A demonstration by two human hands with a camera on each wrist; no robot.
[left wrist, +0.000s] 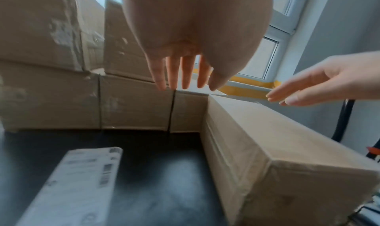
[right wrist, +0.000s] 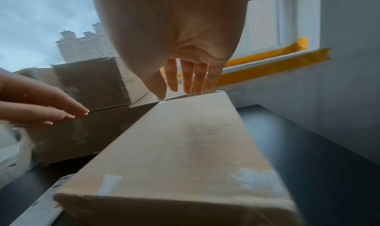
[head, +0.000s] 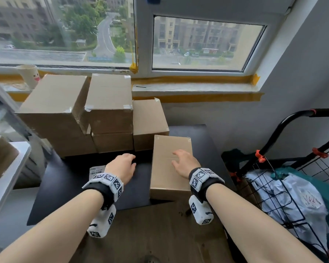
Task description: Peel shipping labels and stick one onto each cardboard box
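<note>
Both hands empty, fingers loose: right hand (head: 185, 164) over the front cardboard box (head: 170, 168) at desk (head: 68, 179) right edge, left hand (head: 122, 167) beside it. Shipping labels (left wrist: 76, 180) lie front-left. Next: pick 1, peel.

Ahead of me a wide white-framed window (head: 198, 42) fills the wall, showing grey daylight, apartment blocks, trees and a curving road below. Strips of yellow masking tape (head: 194, 79) run along its pale stone sill (head: 194, 88) and up one frame edge. A cream paper cup with a printed face (head: 29, 74) stands on the sill at my left. The plain grey-white wall (head: 302, 76) closes in on my right, above a black wire trolley with red clips (head: 285, 168) stuffed with grey plastic mailing bags (head: 285, 198). My matte black worktop (head: 65, 186) sits over a brown wood-grain floor (head: 160, 234).
</note>
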